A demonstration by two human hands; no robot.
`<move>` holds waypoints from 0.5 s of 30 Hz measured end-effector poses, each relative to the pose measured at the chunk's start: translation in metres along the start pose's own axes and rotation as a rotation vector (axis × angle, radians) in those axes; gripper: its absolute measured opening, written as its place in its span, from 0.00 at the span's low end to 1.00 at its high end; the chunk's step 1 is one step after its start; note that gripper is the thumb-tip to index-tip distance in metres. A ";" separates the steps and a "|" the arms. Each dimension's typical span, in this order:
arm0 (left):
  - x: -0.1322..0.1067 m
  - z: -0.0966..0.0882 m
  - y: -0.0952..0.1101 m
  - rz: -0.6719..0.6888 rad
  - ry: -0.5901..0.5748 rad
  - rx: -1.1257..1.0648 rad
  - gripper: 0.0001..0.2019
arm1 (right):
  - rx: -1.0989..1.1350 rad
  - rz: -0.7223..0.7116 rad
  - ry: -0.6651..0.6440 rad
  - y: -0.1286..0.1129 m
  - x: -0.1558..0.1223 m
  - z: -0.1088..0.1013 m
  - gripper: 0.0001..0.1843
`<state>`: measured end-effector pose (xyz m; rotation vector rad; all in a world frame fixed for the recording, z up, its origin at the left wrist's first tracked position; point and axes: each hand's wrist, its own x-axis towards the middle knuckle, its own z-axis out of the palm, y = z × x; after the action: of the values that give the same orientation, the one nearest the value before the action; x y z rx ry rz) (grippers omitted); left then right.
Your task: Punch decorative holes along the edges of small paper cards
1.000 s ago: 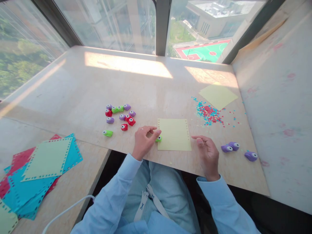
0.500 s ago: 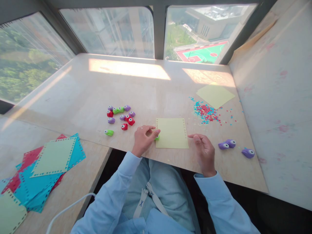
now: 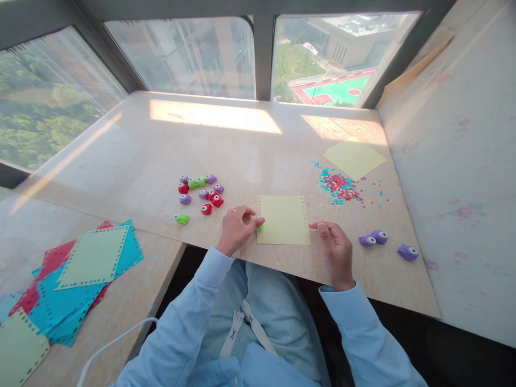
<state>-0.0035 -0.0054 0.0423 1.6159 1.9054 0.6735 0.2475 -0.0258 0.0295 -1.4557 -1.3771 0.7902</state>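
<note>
A pale yellow sheet of paper [image 3: 282,220] lies in front of me, with small holes punched down its left and right sides. My left hand [image 3: 238,228] is closed on a small green craft punch [image 3: 260,228] at the sheet's left edge; most of the punch is hidden under the thumb and fingers. At the right edge, my right hand [image 3: 335,250] is closed, fingers curled, its fingertips meeting the paper. To the left of my left hand sits another green punch [image 3: 181,219], near a group of purple, green and red punches [image 3: 206,209].
Purple punches [image 3: 407,252] stand to the right. Behind them are scattered red and blue paper dots [image 3: 341,185] and another yellow sheet [image 3: 355,158]. Punched coloured sheets [image 3: 94,255] are piled at left, near a white cable [image 3: 108,344]. A patterned wall [image 3: 455,188] borders the right side.
The view has shifted slightly. Both hands stay at the sheet's edges, and the left thumb covers a little more of the green punch.
</note>
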 end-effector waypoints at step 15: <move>0.004 -0.002 0.031 -0.184 -0.233 0.216 0.07 | 0.007 -0.006 -0.035 0.004 0.000 0.000 0.18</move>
<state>0.0167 0.0034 0.0648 1.5436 1.9726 0.1997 0.2493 -0.0255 0.0257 -1.4380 -1.4033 0.8190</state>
